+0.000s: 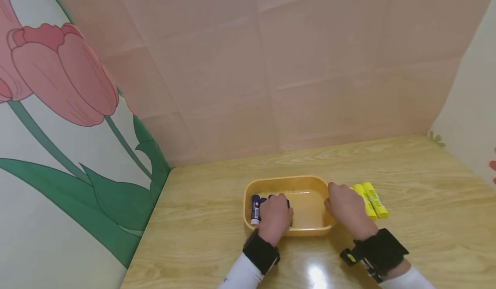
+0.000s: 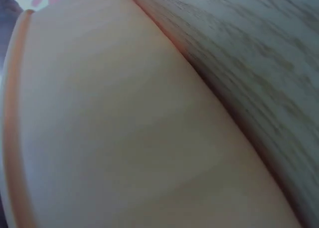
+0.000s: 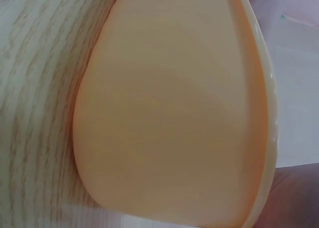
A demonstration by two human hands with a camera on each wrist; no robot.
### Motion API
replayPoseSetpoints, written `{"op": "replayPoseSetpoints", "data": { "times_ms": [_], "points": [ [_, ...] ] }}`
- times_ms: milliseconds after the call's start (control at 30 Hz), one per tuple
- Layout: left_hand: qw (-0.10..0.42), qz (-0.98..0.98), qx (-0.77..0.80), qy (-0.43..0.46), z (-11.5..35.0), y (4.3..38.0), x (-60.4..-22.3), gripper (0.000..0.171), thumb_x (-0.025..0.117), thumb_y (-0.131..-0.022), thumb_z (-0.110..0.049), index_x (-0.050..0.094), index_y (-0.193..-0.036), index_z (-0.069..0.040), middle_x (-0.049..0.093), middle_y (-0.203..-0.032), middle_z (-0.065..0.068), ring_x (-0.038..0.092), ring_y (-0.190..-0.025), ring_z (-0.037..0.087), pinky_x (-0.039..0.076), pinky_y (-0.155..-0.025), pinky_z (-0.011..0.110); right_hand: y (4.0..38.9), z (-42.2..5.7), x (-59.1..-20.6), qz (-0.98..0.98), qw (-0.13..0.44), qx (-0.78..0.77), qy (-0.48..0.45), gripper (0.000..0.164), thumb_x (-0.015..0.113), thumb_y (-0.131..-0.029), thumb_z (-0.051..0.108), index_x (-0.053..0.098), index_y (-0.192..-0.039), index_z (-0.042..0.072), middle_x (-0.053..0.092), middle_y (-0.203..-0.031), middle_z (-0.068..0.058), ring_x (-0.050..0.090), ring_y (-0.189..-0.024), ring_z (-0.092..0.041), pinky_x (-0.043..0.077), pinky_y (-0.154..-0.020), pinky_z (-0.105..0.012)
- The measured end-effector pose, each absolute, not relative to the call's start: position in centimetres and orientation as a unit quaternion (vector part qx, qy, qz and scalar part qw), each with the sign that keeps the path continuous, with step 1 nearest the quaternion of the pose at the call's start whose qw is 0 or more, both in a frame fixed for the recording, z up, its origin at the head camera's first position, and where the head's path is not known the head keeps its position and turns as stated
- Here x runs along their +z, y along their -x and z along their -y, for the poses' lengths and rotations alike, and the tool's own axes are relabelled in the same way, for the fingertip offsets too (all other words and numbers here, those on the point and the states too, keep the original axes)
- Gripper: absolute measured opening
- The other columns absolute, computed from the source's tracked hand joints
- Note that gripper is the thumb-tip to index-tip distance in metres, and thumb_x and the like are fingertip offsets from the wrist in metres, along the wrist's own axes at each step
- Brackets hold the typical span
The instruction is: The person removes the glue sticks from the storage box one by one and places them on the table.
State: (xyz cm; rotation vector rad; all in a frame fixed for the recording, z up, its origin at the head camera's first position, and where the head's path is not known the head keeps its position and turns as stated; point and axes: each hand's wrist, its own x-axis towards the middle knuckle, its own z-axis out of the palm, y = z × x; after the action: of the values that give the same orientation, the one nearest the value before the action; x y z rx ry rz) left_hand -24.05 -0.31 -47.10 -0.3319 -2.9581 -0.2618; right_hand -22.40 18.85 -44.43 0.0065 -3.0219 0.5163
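A shallow yellow-orange plastic tray (image 1: 310, 207) sits on the wooden table, its smooth outer wall filling much of both wrist views. My left hand (image 1: 276, 215) reaches over the near rim, with curled fingers gripping among dark blue glue sticks in the tray's left part. One dark blue glue stick (image 1: 255, 209) with a pale end lies against the left wall, and dark ends of others show around the knuckles. Fingertips of that hand are hidden beneath it. At the right end of the tray, my right hand (image 1: 348, 209) grips the rim.
Several bright yellow sticks (image 1: 375, 200) lie side by side on the table (image 1: 201, 220) just beyond the right hand, partly covered by it. A pinkish sheet (image 1: 271, 65) hangs behind the table, and a tulip-printed panel (image 1: 66, 73) stands along the left side.
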Motion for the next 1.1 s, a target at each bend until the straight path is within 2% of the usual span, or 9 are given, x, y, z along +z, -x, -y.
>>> {"op": "replayPoseSetpoints", "data": {
  "times_ms": [133, 367, 700, 933, 1100],
  "points": [
    [0.078, 0.987, -0.091, 0.104, 0.1, 24.2, -47.2, 0.024, 0.074, -0.086, -0.03, 0.064, -0.073, -0.012, 0.062, -0.068, 0.003, 0.057, -0.059, 0.018, 0.041, -0.045, 0.033, 22.3, -18.8, -44.7, 0.986, 0.047, 0.162, 0.0, 0.016, 0.061, -0.085, 0.007, 0.057, -0.093, -0.006, 0.057, -0.072, -0.017, 0.055, -0.059, -0.028, 0.044, -0.046, -0.042],
    [0.075, 0.988, -0.098, 0.092, -0.3, 24.1, -47.0, 0.021, 0.075, -0.086, -0.028, 0.065, -0.076, -0.013, 0.061, -0.068, 0.002, 0.055, -0.059, 0.016, 0.04, -0.046, 0.032, 22.2, -18.7, -44.8, 0.985, 0.062, 0.159, -0.008, 0.013, 0.059, -0.084, 0.005, 0.056, -0.091, -0.006, 0.057, -0.07, -0.017, 0.055, -0.058, -0.029, 0.044, -0.045, -0.043],
    [0.07, 0.988, -0.085, 0.105, -0.4, 24.3, -47.2, 0.024, 0.078, -0.082, -0.03, 0.062, -0.074, -0.014, 0.06, -0.068, 0.003, 0.055, -0.059, 0.018, 0.04, -0.047, 0.033, 22.2, -18.7, -44.9, 0.986, 0.047, 0.162, -0.007, 0.014, 0.06, -0.085, 0.005, 0.056, -0.093, -0.006, 0.057, -0.072, -0.016, 0.056, -0.06, -0.028, 0.045, -0.047, -0.042],
    [0.064, 0.986, -0.107, 0.107, -0.5, 24.6, -47.5, 0.019, 0.077, -0.081, -0.024, 0.062, -0.075, -0.014, 0.057, -0.066, 0.002, 0.053, -0.057, 0.017, 0.04, -0.047, 0.031, 22.3, -18.6, -44.9, 0.987, 0.033, 0.16, -0.001, 0.016, 0.061, -0.086, 0.006, 0.057, -0.094, -0.007, 0.056, -0.072, -0.014, 0.053, -0.059, -0.026, 0.044, -0.047, -0.038],
    [0.075, 0.985, -0.111, 0.108, -0.8, 24.9, -47.6, 0.017, 0.076, -0.081, -0.024, 0.063, -0.078, -0.014, 0.06, -0.068, 0.002, 0.056, -0.06, 0.018, 0.041, -0.049, 0.032, 22.3, -18.6, -44.8, 0.987, 0.027, 0.158, 0.006, 0.017, 0.061, -0.088, 0.007, 0.057, -0.096, -0.008, 0.055, -0.071, -0.013, 0.052, -0.059, -0.025, 0.042, -0.047, -0.036]
  ]
}}
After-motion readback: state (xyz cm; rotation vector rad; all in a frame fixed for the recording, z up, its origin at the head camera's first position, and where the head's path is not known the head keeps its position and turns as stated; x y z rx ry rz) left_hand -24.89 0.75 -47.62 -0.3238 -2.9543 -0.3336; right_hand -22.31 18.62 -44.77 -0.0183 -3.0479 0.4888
